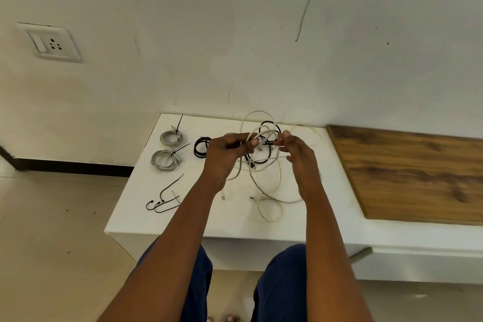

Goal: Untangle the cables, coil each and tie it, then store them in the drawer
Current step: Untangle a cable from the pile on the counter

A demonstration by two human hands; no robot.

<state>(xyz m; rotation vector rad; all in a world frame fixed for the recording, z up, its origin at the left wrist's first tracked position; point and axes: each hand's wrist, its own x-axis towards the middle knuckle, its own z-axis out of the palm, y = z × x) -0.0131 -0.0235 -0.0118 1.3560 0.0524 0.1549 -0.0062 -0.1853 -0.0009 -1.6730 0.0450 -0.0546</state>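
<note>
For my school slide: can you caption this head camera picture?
Both hands, left and right, lift a cable tangle beside two tied grey coils.

Tied coils (167,149) left on the cabinet top (235,225), tangle (264,165) perhaps centre, board (407,175) right.

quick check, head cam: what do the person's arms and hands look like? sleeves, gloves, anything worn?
Both arms are bare from the bottom edge of the frame up to the hands: no sleeves in view. The left hand and right hand wear no gloves, and no rings, watch or wristband show. Below the arms, dark blue trousers cover the legs. No markings visible on arms or hands.
</note>
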